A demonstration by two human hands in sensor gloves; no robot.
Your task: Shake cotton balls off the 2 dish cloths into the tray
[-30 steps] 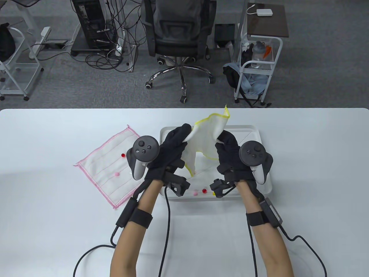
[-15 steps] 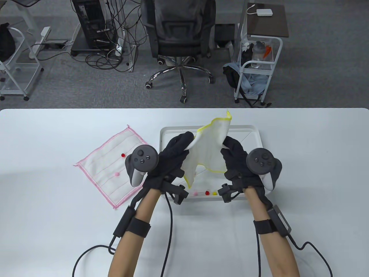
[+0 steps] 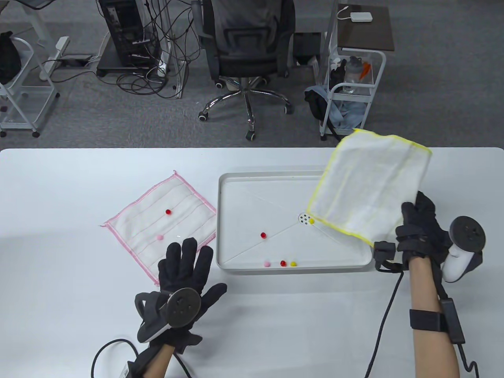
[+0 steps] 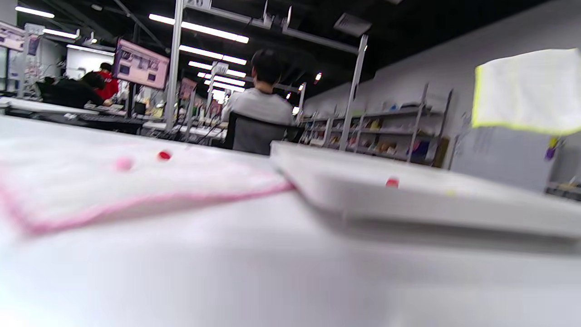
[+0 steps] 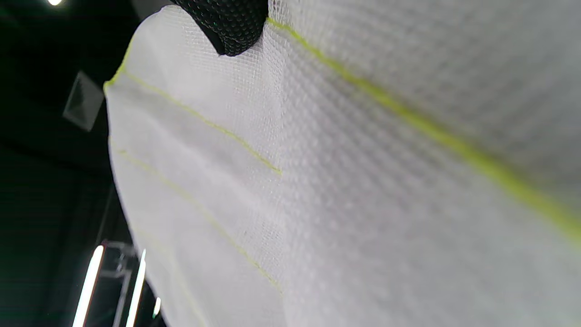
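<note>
While it hung: the yellow-edged cloth (image 3: 370,185) was held up and spread over the tray's (image 3: 232,268) right end, probably so that nothing loose missed the tray.
Right hand: the right hand (image 3: 419,228) was curled on the cloth's near right corner; a fingertip (image 5: 227,27) pressed the weave, with the rest of the cloth fanning up and left of the fingers.
Left hand: the left hand (image 3: 185,275) lay flat, fingers straight and spread, holding nothing, at the near corner of the pink-edged cloth (image 3: 161,224). Ready for round two, I'd say!
Tray: five cotton balls (image 3: 282,263) were down inside.
Pink cloth: a red ball (image 3: 168,212) and a pink ball (image 3: 159,237) sat on it, beyond the left fingertips.
</note>
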